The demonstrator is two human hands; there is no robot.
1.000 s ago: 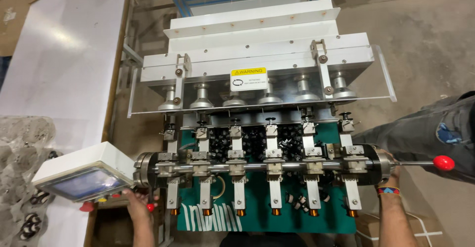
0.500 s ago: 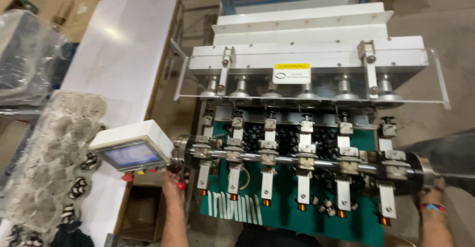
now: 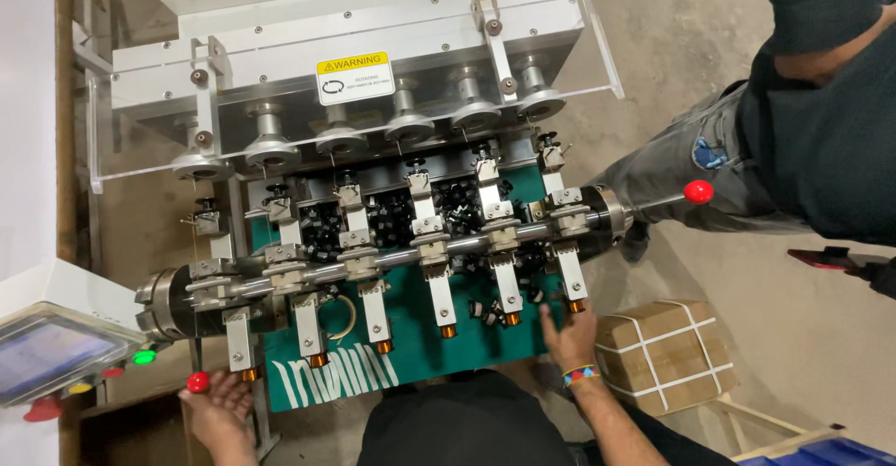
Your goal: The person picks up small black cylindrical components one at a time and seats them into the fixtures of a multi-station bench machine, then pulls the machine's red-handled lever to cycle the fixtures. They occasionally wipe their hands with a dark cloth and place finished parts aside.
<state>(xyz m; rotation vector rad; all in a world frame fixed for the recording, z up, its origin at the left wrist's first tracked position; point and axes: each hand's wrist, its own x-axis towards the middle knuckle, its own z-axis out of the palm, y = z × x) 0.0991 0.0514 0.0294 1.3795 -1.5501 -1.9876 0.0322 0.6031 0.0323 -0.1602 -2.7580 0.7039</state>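
A metal winding machine with a horizontal shaft (image 3: pixel 392 259) and several arms carrying copper coils (image 3: pixel 448 331) stands over a green mat (image 3: pixel 411 349). My left hand (image 3: pixel 219 408) is at the machine's lower left corner, its fingers by a red knob (image 3: pixel 197 381) and holding nothing that I can see. My right hand (image 3: pixel 567 333) rests flat on the green mat at the right, fingers spread, just below the rightmost arm and its coil (image 3: pixel 576 306). Small black parts (image 3: pixel 392 216) lie heaped behind the shaft.
A control box with a screen (image 3: pixel 47 354) and coloured buttons sits at the left. A strapped cardboard box (image 3: pixel 665 352) lies at the right. Another person in dark clothes (image 3: pixel 821 121) stands at the upper right, near a red-knobbed lever (image 3: pixel 697 192). A clear guard (image 3: pixel 355 102) covers the spindles.
The view has swung and rolled, so the machine now sits tilted and closer. My right hand has come from the right end of the shaft down onto the green mat.
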